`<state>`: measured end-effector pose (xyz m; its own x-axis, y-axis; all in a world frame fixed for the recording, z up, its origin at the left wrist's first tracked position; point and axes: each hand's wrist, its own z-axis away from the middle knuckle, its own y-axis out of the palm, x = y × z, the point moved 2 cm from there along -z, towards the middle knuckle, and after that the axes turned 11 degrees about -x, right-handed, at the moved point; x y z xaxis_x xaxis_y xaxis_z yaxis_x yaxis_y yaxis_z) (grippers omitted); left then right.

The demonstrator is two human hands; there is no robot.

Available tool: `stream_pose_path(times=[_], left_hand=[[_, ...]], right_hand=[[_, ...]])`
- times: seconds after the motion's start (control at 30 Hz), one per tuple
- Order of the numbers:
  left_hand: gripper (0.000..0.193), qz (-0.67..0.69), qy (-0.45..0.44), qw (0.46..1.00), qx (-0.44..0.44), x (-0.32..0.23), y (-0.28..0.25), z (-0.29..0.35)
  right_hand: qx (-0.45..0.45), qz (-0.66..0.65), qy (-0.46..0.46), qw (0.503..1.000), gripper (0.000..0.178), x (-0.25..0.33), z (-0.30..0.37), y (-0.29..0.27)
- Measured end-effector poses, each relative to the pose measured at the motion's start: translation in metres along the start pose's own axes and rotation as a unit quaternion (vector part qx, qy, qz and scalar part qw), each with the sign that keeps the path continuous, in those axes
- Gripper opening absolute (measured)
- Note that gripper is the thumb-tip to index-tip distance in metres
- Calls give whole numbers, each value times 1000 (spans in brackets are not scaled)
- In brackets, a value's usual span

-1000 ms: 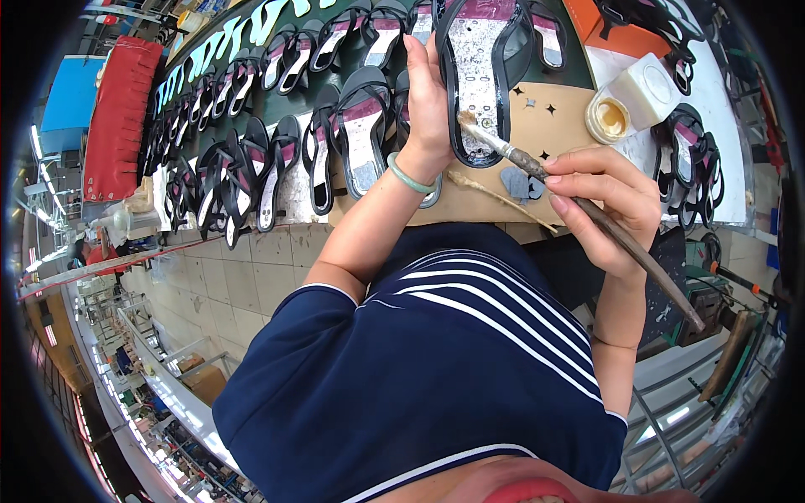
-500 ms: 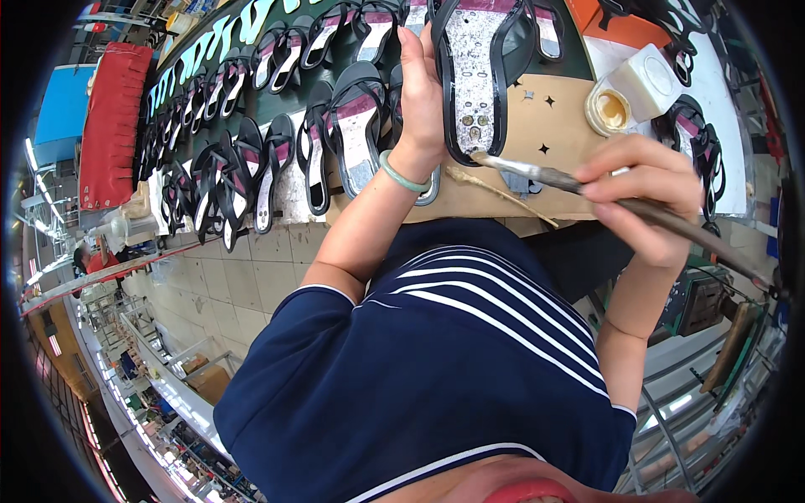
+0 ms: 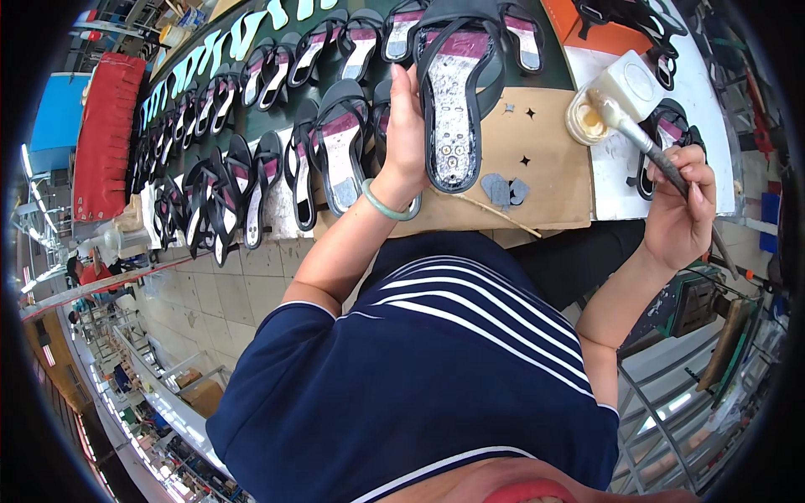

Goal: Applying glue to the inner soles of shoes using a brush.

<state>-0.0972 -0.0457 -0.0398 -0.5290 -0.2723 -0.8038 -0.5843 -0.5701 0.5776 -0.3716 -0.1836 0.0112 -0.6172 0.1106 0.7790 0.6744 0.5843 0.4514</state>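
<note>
My left hand (image 3: 406, 138) holds up a black sandal (image 3: 453, 105) from its left side, heel end toward me. Its speckled white insole has a purple band, small slots and round metal heads near the heel. Between the fingers of my right hand (image 3: 683, 210) is a flat paintbrush (image 3: 644, 144), its handle running down to the right. Its pale, coated bristles are at the mouth of a small open pot (image 3: 580, 127) of cream-coloured paste; whether they touch the paste, I cannot tell. A white square bottle (image 3: 631, 82) stands against the pot.
Brown cardboard (image 3: 549, 189) covers the near table, with grey cut pieces (image 3: 503, 191) and a thin stick (image 3: 495, 215) on it. Rows of black sandals (image 3: 342, 147) stand to the left. An orange box (image 3: 570, 25) lies at the back right, and a red padded piece (image 3: 109, 138) far left.
The brush has left the sandal's heel edge and moved right and up to the paste pot, with my right hand. The sandal, still held, sits slightly lower and further left in view.
</note>
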Motion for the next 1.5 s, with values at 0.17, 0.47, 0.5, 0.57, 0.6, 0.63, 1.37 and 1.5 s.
stream_pose_path(times=[0.17,0.47,0.5,0.57,0.6,0.63,1.37,1.5], left_hand=[[65,-55,40,998,-16,-10,1,-4],[87,-46,-123,989,75,-6,15,-15],[90,-54,-158,981,98,-4,16,-17],[90,-84,-187,972,116,-4,26,-12],[88,-66,-203,970,119,-1,27,-11],[88,-67,-221,965,123,1,26,-12],[53,-137,-198,938,248,8,24,-12],[28,-154,-146,935,284,11,19,-9]], right_hand=[[10,75,18,997,23,-2,9,8],[240,198,-36,950,17,-9,-11,72],[249,204,-39,946,17,-8,-12,77],[268,215,-46,938,18,-7,-14,86],[272,210,-56,937,18,-8,-15,91],[280,207,-55,936,18,-8,-14,94],[556,171,31,813,9,-19,-73,138],[574,166,48,801,9,-21,-77,145]])
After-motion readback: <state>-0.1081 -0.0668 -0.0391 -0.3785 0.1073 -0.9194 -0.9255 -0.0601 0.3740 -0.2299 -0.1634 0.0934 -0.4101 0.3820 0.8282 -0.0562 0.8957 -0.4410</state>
